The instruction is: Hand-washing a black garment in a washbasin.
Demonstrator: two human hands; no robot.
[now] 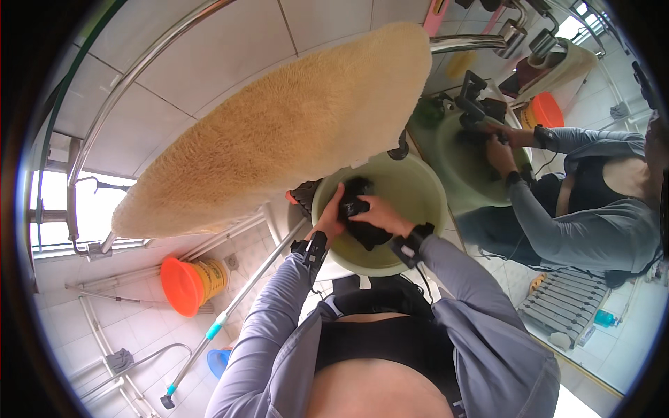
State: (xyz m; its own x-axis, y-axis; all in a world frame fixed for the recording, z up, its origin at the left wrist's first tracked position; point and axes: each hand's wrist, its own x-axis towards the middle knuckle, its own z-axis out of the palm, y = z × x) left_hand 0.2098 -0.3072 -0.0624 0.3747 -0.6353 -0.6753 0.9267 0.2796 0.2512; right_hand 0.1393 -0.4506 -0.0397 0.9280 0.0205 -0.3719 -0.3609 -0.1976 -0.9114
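Left hand (332, 217) and right hand (385, 214) both had grip on black cloth (370, 235), probably, in green basin (425, 188); towel (279, 132) hung left.

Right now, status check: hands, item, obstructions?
Left hand against black cloth, right hand gripping it. Cloth bunched, in pale green basin. Beige towel hanging close by, nothing visible blocking either hand.

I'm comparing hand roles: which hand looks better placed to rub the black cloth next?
Probably the right hand: it reaches over the black cloth, while the left hand sits at the cloth's left side.
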